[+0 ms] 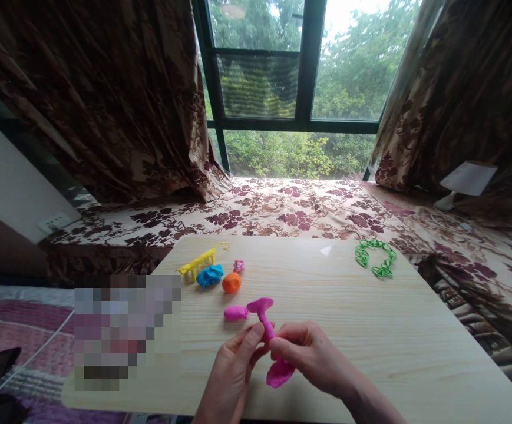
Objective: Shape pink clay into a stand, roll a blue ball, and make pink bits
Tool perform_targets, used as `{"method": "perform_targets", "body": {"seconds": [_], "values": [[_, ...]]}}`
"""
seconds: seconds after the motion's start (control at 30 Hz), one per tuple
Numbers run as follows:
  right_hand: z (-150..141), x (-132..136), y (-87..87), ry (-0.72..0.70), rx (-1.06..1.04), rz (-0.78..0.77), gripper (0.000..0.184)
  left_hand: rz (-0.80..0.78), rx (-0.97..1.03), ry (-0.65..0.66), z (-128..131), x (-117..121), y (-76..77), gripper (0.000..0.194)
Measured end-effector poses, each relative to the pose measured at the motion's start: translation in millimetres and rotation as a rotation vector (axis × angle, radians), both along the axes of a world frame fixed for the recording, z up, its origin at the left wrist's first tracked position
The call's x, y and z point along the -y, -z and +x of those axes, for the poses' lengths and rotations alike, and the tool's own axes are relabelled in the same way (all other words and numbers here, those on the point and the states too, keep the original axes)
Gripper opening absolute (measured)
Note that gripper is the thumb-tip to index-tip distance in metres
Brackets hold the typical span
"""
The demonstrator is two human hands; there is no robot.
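My left hand (231,371) and my right hand (311,356) meet low over the wooden table (370,330), both pinching one piece of magenta modelling clay (267,321). The clay has a thin stem with a flattened cap on top and a fat lump (279,373) hanging below my right fingers. A small magenta clay roll (235,312) lies on the table just beyond my left hand.
Further back lie an orange clay ball (231,282), a blue clay lump (210,275), a yellow clay figure (200,263) and a small pink piece (238,265). A green clay chain (375,258) lies at the far right. A blurred patch covers the table's left. Patterned cloth, curtains and a window are behind.
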State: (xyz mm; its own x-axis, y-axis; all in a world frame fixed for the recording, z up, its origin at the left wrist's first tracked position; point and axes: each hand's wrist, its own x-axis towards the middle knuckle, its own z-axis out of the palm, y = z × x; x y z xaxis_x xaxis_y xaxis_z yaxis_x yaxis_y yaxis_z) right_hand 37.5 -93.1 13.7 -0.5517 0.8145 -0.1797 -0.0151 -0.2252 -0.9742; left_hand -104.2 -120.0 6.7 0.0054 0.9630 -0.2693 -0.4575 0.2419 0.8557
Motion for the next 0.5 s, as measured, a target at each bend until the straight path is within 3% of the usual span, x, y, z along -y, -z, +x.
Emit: {"method": "perform_targets", "body": {"seconds": [0.23, 0.5], "values": [[2.0, 0.2, 5.8, 0.011, -0.004, -0.012, 0.032, -0.068, 0.081, -0.013, 0.7, 0.6, 6.1, 0.019], [2.7, 1.4, -1.6, -0.006, 0.003, 0.057, 0.034, -0.069, 0.039, -0.016, 6.5, 1.2, 4.3, 0.022]]}}
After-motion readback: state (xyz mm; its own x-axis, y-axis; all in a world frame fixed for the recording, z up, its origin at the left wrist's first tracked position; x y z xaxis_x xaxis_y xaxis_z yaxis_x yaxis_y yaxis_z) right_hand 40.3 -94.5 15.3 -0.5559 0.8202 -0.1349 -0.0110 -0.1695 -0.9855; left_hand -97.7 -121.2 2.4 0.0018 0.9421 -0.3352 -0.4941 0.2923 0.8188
